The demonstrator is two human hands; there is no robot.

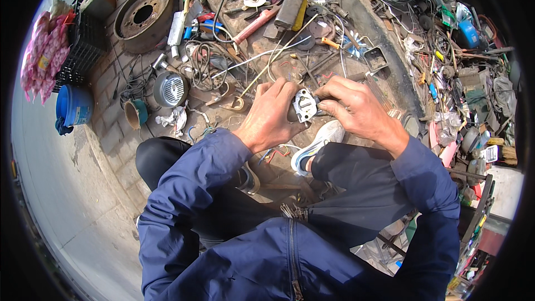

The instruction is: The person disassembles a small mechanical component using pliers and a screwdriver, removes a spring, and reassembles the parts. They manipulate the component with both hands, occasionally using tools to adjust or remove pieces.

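My left hand grips a small metal casting with several dark holes, held between thumb and fingers in front of my knees. At the casting's right side is my right hand, its thumb and forefinger pinched together. Whether a small part sits between those fingertips is too hard to make out. Below the casting shows my light-coloured shoe on the littered ground. A pale rod with a hooked end lies just beyond my left hand.
Scrap covers the ground ahead: a rusty wheel rim, a round metal housing, coiled cable and a red tube. On the left stand a blue bucket and a black crate. A heap of parts fills the right.
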